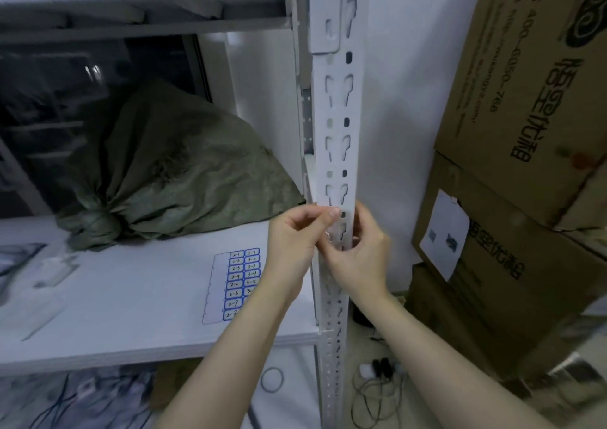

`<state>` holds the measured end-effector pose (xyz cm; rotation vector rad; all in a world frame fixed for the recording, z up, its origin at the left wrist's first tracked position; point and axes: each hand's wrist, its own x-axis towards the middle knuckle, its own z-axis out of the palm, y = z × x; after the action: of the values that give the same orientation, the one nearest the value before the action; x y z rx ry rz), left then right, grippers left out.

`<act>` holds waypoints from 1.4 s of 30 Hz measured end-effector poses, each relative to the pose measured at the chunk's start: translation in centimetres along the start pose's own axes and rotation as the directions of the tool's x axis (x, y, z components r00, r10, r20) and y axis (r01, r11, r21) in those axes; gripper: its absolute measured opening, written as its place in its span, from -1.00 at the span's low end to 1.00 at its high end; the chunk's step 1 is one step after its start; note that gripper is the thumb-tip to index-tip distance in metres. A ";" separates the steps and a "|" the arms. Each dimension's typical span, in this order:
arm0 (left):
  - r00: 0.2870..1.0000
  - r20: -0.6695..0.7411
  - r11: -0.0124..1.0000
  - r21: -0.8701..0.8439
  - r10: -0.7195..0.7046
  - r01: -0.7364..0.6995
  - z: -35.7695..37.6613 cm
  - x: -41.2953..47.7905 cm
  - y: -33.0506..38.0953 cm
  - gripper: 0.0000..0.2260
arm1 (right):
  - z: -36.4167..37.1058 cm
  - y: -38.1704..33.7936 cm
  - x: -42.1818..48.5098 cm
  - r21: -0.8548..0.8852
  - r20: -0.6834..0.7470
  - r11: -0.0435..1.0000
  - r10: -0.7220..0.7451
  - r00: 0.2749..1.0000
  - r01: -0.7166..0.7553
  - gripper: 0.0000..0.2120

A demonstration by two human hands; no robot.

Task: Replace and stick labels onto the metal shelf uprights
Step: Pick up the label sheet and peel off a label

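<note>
- The left hand (pixel 295 234) pinches thumb to forefinger on what looks like a small pale label (pixel 323 206) at the face of the upright (pixel 338 126), just above the shelf board's (pixel 131 297) front right corner; blur hides the label's edges.
- The right hand (pixel 364 248) curls its fingers round the upright's outer edge.
- The label sheet (pixel 241 280) lies flat near the board's right edge, its left column bare.
- Risk: the label could bridge a keyhole slot and wrinkle, or sit crooked if pressed from one corner.
- Sticky fingertips might lift it away again.
</note>
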<state>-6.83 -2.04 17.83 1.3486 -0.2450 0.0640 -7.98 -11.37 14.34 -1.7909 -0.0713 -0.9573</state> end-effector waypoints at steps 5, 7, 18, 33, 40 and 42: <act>0.998 0.020 0.997 0.039 -0.065 0.064 0.1 -0.4 1.4 -0.91 | 0.1 -0.8 0.0 -0.142 -0.013 0.990 0.012 1.000 -0.014 -0.58; 0.995 0.041 0.994 0.057 -0.091 0.088 0.0 -0.6 2.5 -0.91 | 0.2 -2.2 0.2 -0.194 -0.111 0.981 -0.002 0.994 -0.020 -0.54; 0.913 -0.199 0.895 0.354 0.357 -0.272 -4.7 -1.7 16.3 -0.90 | 4.7 -15.9 5.3 0.012 -0.152 0.932 -0.357 0.922 0.363 -0.87; 0.646 -0.212 0.533 0.768 0.734 -0.354 -11.6 4.3 33.1 -0.90 | 11.9 -32.4 18.6 -0.052 0.222 0.914 -0.382 0.897 0.402 -0.85; 0.805 -0.204 0.401 0.915 0.558 -0.046 -17.0 12.9 35.9 -0.95 | 15.3 -31.8 21.9 -0.194 0.333 0.931 -0.235 0.913 0.310 -0.83; 0.846 -0.208 0.372 0.928 0.492 0.011 -17.8 14.6 35.9 -0.94 | 15.5 -31.5 22.2 -0.208 0.334 0.938 -0.199 0.921 0.278 -0.83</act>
<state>3.11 21.80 51.70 2.3568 0.0326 0.9195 1.18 6.80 50.58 -2.1973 -0.3919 -0.8775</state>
